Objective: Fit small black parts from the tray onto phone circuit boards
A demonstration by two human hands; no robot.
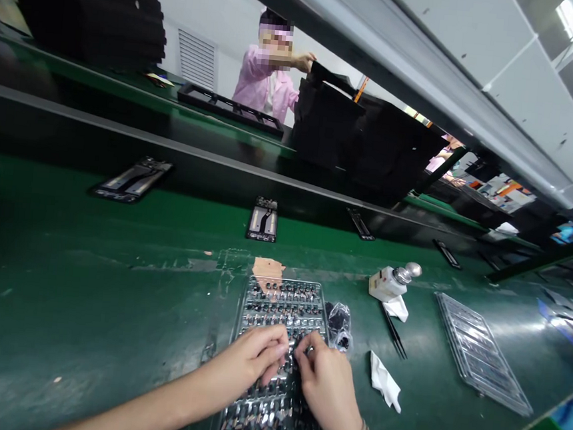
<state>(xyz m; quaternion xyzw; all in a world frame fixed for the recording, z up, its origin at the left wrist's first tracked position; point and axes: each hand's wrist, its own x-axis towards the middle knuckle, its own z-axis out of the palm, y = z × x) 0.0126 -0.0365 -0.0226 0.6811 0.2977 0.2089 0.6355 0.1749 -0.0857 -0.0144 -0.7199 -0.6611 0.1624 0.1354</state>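
My left hand and my right hand sit close together over a clear plastic tray packed in rows with small dark-and-metal parts. Between the right thumb and fingers is a small metal part. The left fingertips curl just beside it, hiding whether they hold anything. Both hands cover the tray's middle. Just right of the tray lies a clear plastic bag with small dark items inside.
On the green conveyor belt stand a pump bottle, black tweezers, a white cloth and a stacked clear tray. Phone frames lie further along it. Beyond, a co-worker's pink sleeve reaches towards black stacked trays.
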